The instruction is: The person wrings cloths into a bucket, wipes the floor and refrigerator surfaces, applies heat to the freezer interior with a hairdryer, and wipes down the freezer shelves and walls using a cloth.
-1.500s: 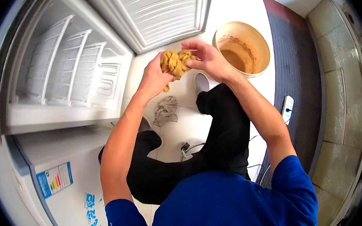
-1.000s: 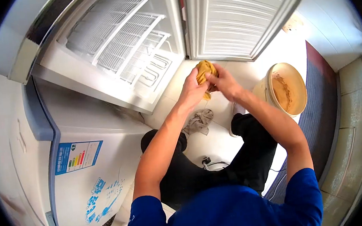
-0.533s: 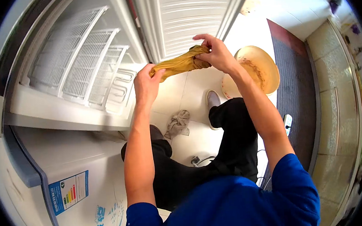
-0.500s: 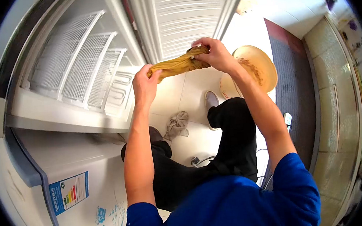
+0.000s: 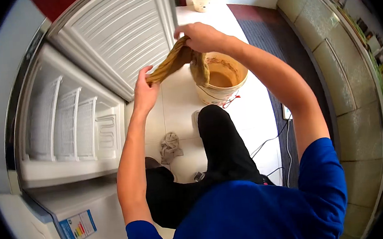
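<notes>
A yellow-brown cloth point(image 5: 171, 62) stretches between my two hands, twisted along its left part. My left hand point(image 5: 145, 92) grips its lower left end, in front of the open freezer door. Higher up, my right hand point(image 5: 200, 37) is closed on the other end, and a loose fold of the cloth droops below it. That fold hangs in front of the left rim of a cream bucket point(image 5: 225, 91), which holds brownish water. Some of my right fingertips are hidden behind the cloth.
On my left stands an open freezer point(image 5: 76, 173) with white wire racks point(image 5: 68, 124); its door point(image 5: 121, 30) swings out ahead. A grey rag point(image 5: 171, 148) lies on the tiles by my feet. Cables point(image 5: 288, 150) run beside the dark mat point(image 5: 264, 37). Farther off is a small bucket point(image 5: 202, 1).
My view has turned toward the right. The cloth, earlier pulled taut and bunched, now has a loose fold hanging under my right hand, by the bucket. Both hands keep hold.
</notes>
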`<control>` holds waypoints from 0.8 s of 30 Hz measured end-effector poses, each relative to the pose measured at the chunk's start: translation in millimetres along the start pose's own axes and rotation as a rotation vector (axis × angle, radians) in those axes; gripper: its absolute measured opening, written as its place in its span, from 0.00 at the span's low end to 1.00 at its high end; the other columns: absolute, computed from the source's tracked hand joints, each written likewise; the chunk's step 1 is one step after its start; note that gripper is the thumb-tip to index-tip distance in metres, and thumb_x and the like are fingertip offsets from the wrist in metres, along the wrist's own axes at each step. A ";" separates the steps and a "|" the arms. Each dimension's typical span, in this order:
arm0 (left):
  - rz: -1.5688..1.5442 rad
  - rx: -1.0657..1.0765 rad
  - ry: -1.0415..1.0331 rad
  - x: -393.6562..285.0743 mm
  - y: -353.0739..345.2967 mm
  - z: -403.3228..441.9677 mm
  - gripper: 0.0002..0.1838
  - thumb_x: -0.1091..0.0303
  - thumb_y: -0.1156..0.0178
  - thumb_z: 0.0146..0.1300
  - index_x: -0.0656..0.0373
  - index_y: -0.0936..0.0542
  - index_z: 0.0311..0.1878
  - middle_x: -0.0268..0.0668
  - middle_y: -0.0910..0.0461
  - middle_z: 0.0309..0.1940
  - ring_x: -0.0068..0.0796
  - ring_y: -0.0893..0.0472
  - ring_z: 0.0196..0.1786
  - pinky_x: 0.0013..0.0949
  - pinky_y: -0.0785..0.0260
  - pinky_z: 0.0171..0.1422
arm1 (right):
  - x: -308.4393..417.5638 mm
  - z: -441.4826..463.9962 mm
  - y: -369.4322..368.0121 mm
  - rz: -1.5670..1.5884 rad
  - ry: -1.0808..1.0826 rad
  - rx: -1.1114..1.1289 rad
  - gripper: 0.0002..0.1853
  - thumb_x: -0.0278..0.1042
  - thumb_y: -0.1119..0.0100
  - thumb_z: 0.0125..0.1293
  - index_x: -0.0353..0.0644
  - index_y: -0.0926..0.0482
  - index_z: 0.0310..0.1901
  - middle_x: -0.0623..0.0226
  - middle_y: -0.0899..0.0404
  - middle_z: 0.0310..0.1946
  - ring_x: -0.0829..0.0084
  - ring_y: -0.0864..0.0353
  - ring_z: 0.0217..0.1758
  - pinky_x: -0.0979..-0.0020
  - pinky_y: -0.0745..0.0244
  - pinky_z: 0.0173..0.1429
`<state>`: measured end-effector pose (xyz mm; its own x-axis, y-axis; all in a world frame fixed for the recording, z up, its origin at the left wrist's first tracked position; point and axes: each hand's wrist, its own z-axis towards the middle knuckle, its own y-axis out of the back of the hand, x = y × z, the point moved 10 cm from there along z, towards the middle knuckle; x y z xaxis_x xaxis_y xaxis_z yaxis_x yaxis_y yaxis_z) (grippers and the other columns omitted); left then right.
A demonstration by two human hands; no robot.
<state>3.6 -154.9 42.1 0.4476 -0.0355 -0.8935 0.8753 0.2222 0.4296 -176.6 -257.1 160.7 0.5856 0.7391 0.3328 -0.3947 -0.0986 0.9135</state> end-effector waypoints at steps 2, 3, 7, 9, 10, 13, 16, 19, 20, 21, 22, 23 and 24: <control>-0.092 0.061 -0.032 -16.4 -43.3 19.1 0.34 0.75 0.34 0.65 0.56 0.32 0.74 0.42 0.21 0.57 0.36 0.17 0.55 0.36 0.25 0.59 | -18.5 0.3 16.6 0.051 -0.009 -0.021 0.21 0.21 0.45 0.59 0.42 0.20 0.56 0.48 0.14 0.36 0.51 0.13 0.44 0.56 0.17 0.51; -0.020 0.026 -0.192 -33.8 -59.4 31.5 0.35 0.74 0.32 0.64 0.57 0.33 0.73 0.42 0.22 0.60 0.37 0.17 0.56 0.37 0.25 0.60 | -24.4 3.6 24.9 0.100 0.006 -0.032 0.21 0.21 0.45 0.58 0.40 0.20 0.55 0.50 0.14 0.36 0.53 0.12 0.45 0.58 0.17 0.51; -0.189 0.167 -0.417 -86.1 -136.9 69.0 0.34 0.75 0.29 0.62 0.63 0.31 0.70 0.44 0.22 0.61 0.34 0.17 0.56 0.38 0.25 0.62 | -46.3 6.1 32.3 0.290 -0.092 0.050 0.23 0.21 0.43 0.56 0.35 0.21 0.56 0.60 0.18 0.35 0.66 0.18 0.40 0.64 0.20 0.46; -0.471 0.278 -0.153 -73.9 -178.1 87.9 0.34 0.77 0.31 0.62 0.64 0.31 0.71 0.45 0.22 0.62 0.35 0.20 0.61 0.39 0.29 0.69 | -64.2 7.2 45.8 0.421 -0.073 0.005 0.23 0.21 0.42 0.57 0.35 0.22 0.57 0.62 0.18 0.35 0.68 0.19 0.40 0.65 0.21 0.47; -0.737 0.373 0.129 -51.3 -207.4 94.2 0.35 0.79 0.32 0.61 0.66 0.32 0.73 0.47 0.22 0.63 0.35 0.23 0.66 0.40 0.34 0.75 | -72.8 7.7 52.5 0.555 -0.042 -0.038 0.23 0.20 0.41 0.57 0.35 0.22 0.57 0.63 0.19 0.34 0.70 0.20 0.41 0.67 0.22 0.49; -1.120 0.300 0.184 -38.1 -228.9 120.2 0.26 0.78 0.46 0.68 0.69 0.30 0.70 0.47 0.21 0.62 0.41 0.23 0.68 0.45 0.37 0.79 | -125.0 -11.9 55.3 0.850 -0.084 -0.097 0.19 0.17 0.40 0.62 0.34 0.20 0.55 0.66 0.17 0.41 0.73 0.20 0.48 0.69 0.22 0.59; -1.379 0.252 0.323 -33.8 -235.5 120.5 0.26 0.76 0.56 0.67 0.70 0.30 0.69 0.50 0.24 0.67 0.47 0.25 0.70 0.50 0.39 0.81 | -199.0 -57.2 14.2 0.896 -0.387 -0.198 0.14 0.19 0.33 0.64 0.35 0.15 0.52 0.64 0.14 0.45 0.75 0.17 0.48 0.70 0.20 0.60; -1.726 0.100 0.514 -22.1 -246.2 114.0 0.33 0.76 0.53 0.55 0.72 0.31 0.68 0.52 0.28 0.69 0.51 0.31 0.74 0.54 0.43 0.84 | -216.2 -102.2 -91.2 1.445 -0.413 0.051 0.13 0.28 0.30 0.69 0.33 0.16 0.52 0.65 0.14 0.46 0.73 0.15 0.50 0.69 0.18 0.59; -1.722 0.101 0.520 -10.4 -250.0 114.9 0.33 0.76 0.53 0.55 0.72 0.31 0.68 0.52 0.28 0.69 0.51 0.31 0.74 0.54 0.43 0.84 | -219.3 -115.7 -115.3 1.565 -0.488 0.088 0.20 0.45 0.34 0.74 0.34 0.18 0.54 0.63 0.16 0.51 0.70 0.17 0.56 0.64 0.19 0.64; -1.695 0.133 0.506 6.8 -256.9 116.3 0.32 0.75 0.53 0.56 0.70 0.30 0.67 0.51 0.27 0.68 0.51 0.30 0.73 0.55 0.43 0.84 | -226.2 -125.3 -126.1 1.647 -0.557 0.032 0.26 0.54 0.40 0.75 0.37 0.19 0.57 0.62 0.18 0.55 0.67 0.21 0.61 0.57 0.23 0.68; -1.669 0.165 0.493 -1.9 -256.6 110.7 0.31 0.75 0.52 0.56 0.69 0.29 0.67 0.51 0.27 0.68 0.52 0.30 0.73 0.56 0.44 0.84 | -231.9 -134.8 -137.0 1.728 -0.628 -0.026 0.32 0.64 0.47 0.77 0.40 0.21 0.60 0.60 0.20 0.59 0.64 0.24 0.67 0.50 0.27 0.71; -1.564 -0.001 0.555 6.7 -251.3 98.9 0.29 0.77 0.53 0.57 0.59 0.24 0.64 0.46 0.23 0.60 0.50 0.26 0.68 0.57 0.38 0.80 | -230.7 -139.4 -148.8 1.729 -0.636 -0.030 0.32 0.64 0.47 0.77 0.40 0.21 0.60 0.60 0.20 0.59 0.64 0.24 0.67 0.50 0.27 0.71; -1.565 0.010 0.563 10.5 -253.5 94.5 0.29 0.77 0.53 0.57 0.59 0.24 0.64 0.46 0.23 0.60 0.50 0.26 0.68 0.57 0.38 0.80 | -231.0 -144.4 -166.3 1.770 -0.739 -0.044 0.36 0.71 0.54 0.75 0.43 0.22 0.63 0.59 0.23 0.63 0.61 0.28 0.70 0.44 0.32 0.73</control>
<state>-196.3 -303.6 -63.8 -0.9223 0.1302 -0.3638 0.3864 0.3070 -0.8697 -348.5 -315.3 -101.9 -0.3099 -0.5604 0.7681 -0.7975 -0.2867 -0.5309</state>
